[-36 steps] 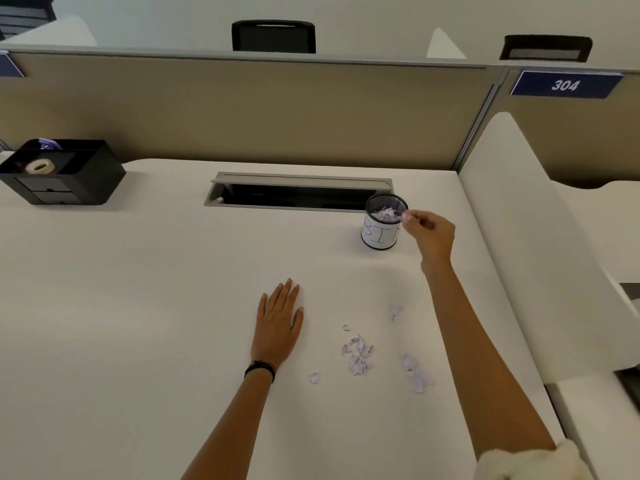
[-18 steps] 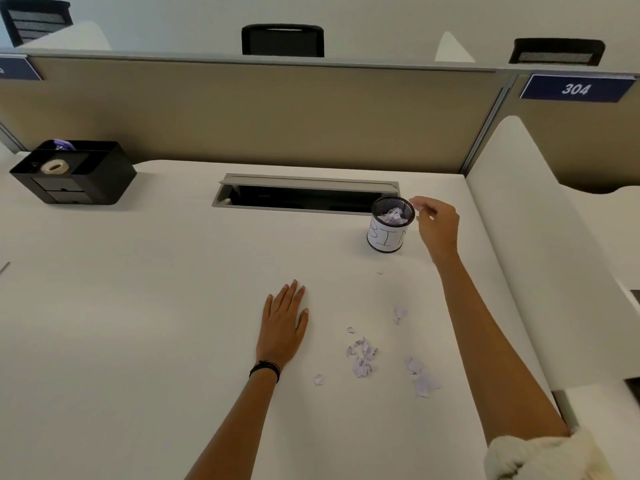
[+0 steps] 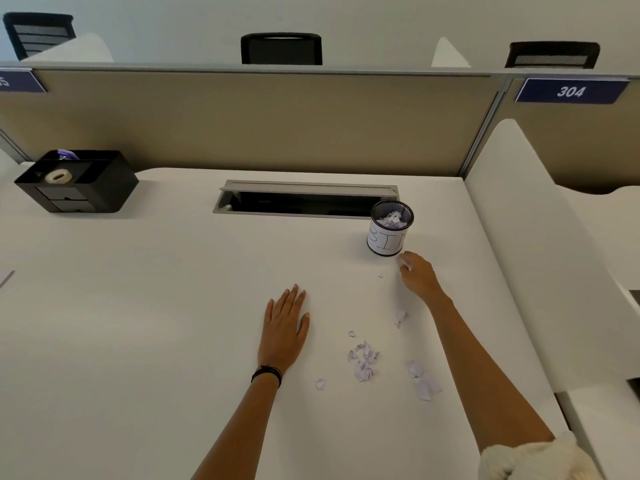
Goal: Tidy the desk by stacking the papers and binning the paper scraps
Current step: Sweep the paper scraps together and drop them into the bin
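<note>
while left hand (image 3: 282, 329) lies flat-fingered on desk (image 3: 138, 323), fingers (image 3: 405, 264) of right hand (image 3: 417, 277) blur, grip unclear.

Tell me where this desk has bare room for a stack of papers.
Widest bare patch: the desk left of the left hand, between the black organizer and the near edge. Another strip runs between the cable slot and that hand. Crowded: right of it, where paper scraps lie, and by the bin, beside the right hand.

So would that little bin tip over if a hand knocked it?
Probably, fairly easily: the bin looks like a small mesh cup holding only paper scraps, so likely light. Being round, it might roll once down.
</note>
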Motion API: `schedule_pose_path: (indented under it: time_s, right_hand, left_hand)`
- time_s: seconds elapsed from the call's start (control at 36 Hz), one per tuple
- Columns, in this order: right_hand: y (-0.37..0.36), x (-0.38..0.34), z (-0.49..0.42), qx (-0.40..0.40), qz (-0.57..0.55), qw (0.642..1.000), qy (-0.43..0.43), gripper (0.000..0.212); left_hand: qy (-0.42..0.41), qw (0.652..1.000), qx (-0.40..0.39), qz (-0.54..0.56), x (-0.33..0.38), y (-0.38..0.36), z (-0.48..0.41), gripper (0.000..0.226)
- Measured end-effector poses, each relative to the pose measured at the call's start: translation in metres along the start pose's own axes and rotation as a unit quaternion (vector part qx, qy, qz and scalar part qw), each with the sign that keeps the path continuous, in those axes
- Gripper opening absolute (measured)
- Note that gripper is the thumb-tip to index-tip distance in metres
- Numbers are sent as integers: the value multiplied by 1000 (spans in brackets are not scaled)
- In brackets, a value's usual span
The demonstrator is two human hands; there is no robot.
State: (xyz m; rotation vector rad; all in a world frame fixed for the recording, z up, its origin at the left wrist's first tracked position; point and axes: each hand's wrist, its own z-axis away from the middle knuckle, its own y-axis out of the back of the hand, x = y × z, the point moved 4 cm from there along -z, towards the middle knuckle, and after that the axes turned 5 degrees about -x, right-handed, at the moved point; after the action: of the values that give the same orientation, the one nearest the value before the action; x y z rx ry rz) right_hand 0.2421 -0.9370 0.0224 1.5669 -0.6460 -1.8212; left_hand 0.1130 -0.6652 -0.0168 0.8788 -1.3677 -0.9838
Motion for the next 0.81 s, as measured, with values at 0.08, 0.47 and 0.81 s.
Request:
schedule_pose_path:
  time_s: [0.08, 0.47, 0.81]
  right_hand:
    - [-11, 0, 9, -8, 43, 998, 36, 37]
    - [-47, -15, 71, -115, 178, 964, 163, 45]
    - [-36, 24, 147, -59, 111, 980, 153, 94]
  left_hand:
    - [2, 1000, 2, 3, -1, -1, 0, 59]
    - [-2, 1000, -1, 1, 0, 1, 0, 62]
    - [-5, 999, 9, 30, 1, 4, 12, 65]
